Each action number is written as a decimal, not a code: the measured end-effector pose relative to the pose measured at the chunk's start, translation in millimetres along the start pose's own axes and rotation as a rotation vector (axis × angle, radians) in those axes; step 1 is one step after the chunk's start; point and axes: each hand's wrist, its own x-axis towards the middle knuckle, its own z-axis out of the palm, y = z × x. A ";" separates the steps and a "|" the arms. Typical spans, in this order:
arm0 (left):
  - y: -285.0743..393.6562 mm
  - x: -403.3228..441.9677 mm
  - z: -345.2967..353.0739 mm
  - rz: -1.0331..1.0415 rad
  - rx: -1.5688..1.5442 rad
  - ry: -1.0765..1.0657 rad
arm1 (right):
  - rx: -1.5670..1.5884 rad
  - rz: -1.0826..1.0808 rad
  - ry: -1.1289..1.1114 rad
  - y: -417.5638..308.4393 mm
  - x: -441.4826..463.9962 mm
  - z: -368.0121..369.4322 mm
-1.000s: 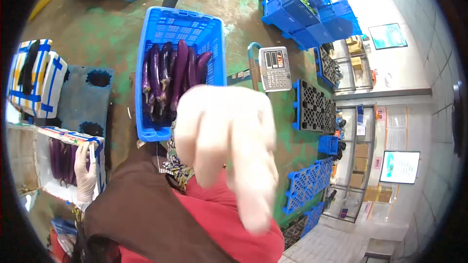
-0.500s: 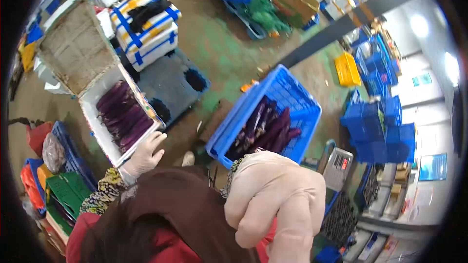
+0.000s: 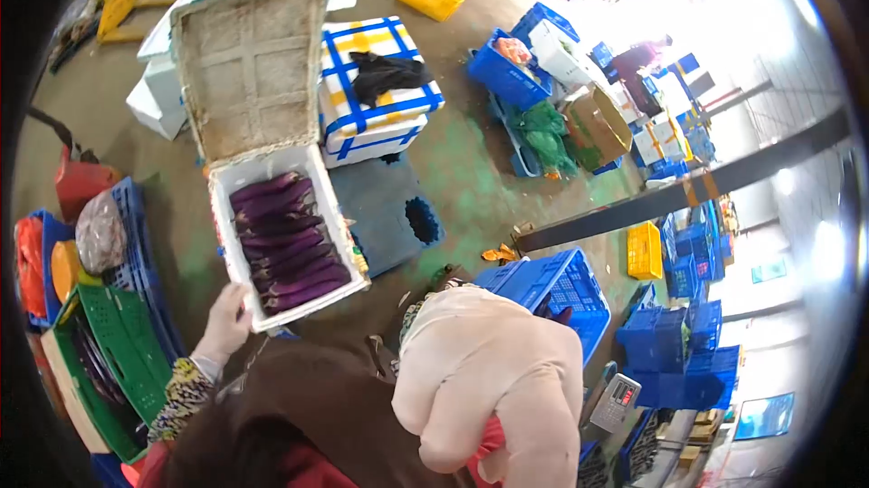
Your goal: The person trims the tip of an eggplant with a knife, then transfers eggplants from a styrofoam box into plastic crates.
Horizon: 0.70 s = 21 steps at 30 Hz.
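An open white foam box (image 3: 337, 216) holds several purple eggplants (image 3: 285, 244) laid in a row, its dirty lid (image 3: 249, 71) tipped back behind it. At the box's near left corner, my left hand (image 3: 226, 320), in a pale glove, is closed on the rim. My right hand (image 3: 493, 370), also gloved, is very close to the camera with bent fingers. Its fingertips run out of sight, so anything in them is hidden. Beyond it stands a blue crate (image 3: 579, 293), mostly covered by the hand, with a bit of eggplant showing inside.
A dark blue pallet (image 3: 380, 207) lies beside taped foam boxes (image 3: 376, 139) with a black cloth-like thing on top. Green crates (image 3: 122, 334) are on the left. A scale (image 3: 615, 402) with a lit display stands right. A dark beam (image 3: 688, 194) crosses the right side.
My left hand has gone from the foam box's near right corner to its near left corner and closed there. The view has turned; my right hand remains near the camera.
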 end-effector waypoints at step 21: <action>-252.4 37.8 11.9 -0.499 -0.214 0.026 | -0.068 1.703 2.152 250.7 -570.1 104.3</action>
